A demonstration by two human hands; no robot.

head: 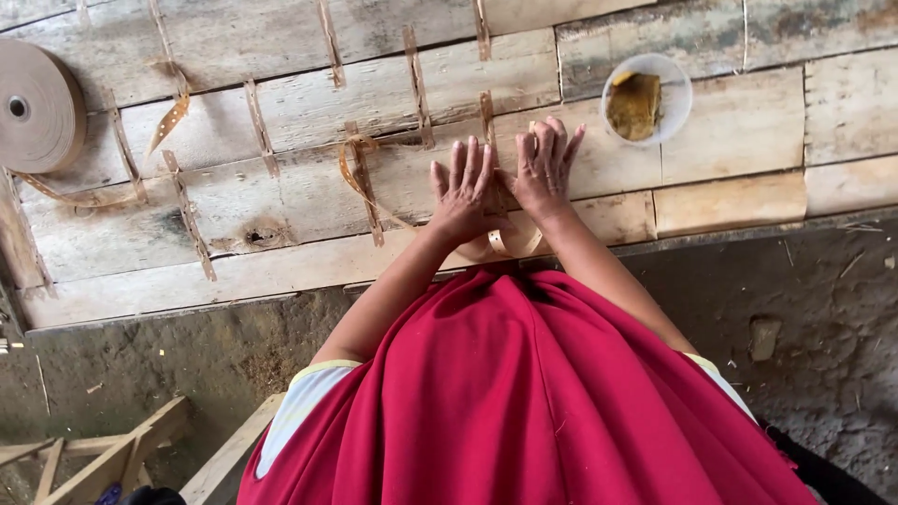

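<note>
Left hand (465, 192) and right hand (544, 168) lie flat, fingers spread, pressing a perforated paper strip (488, 122) onto the wooden worktop (309, 112). Strip runs between both hands. Risk: uneven pressure may crease or skew it. Paste tub (645, 98) beyond the right hand.

Head cam, looking steeply down, close on bench (730, 201).

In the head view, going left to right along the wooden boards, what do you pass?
Roll of brown tape → perforated strip curled near the middle → left hand → right hand → white cup of yellow-brown paste.
</note>
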